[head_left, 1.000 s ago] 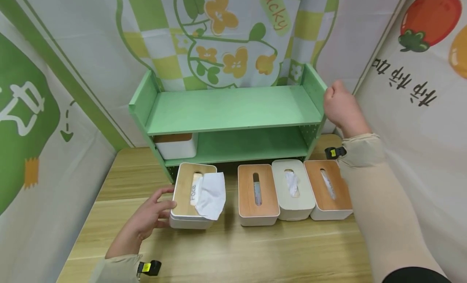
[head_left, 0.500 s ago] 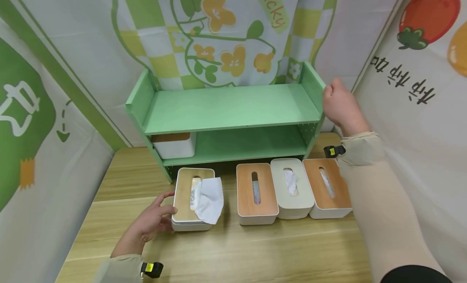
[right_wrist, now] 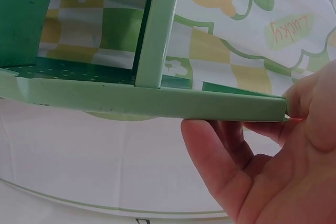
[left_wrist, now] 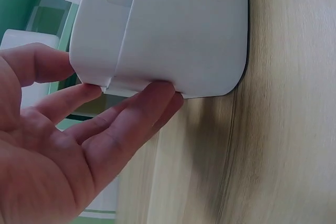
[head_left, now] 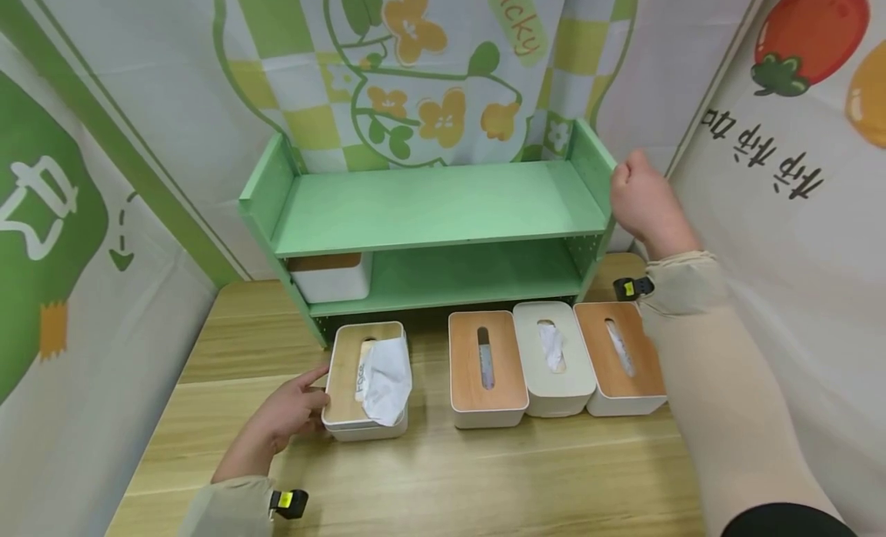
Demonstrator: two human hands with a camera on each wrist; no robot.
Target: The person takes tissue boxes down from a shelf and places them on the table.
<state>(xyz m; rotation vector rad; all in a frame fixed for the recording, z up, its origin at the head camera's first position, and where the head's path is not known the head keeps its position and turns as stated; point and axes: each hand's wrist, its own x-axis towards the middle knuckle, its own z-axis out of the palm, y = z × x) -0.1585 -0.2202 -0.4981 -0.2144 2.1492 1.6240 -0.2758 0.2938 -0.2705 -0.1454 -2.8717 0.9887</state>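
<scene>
A white tissue box with a pale wooden lid stands on the table at the front left of the shelf. A white tissue hangs from its slot over the right side. My left hand touches the box's left side with extended fingers; in the left wrist view the fingertips lie along the white wall, around the seam below the lid. My right hand grips the right side panel of the green shelf. Seen from the right wrist, thumb and fingers lie on either side of the panel's edge.
Right of the held box stand a brown-lidded tissue box, a cream one and another brown-lidded one, side by side. A further white box sits on the shelf's lower left. Printed cloth walls enclose the wooden table.
The pale-lidded box has shifted slightly toward me, its tissue swinging left. My left hand stays against its side. My right hand keeps its grip on the shelf.
</scene>
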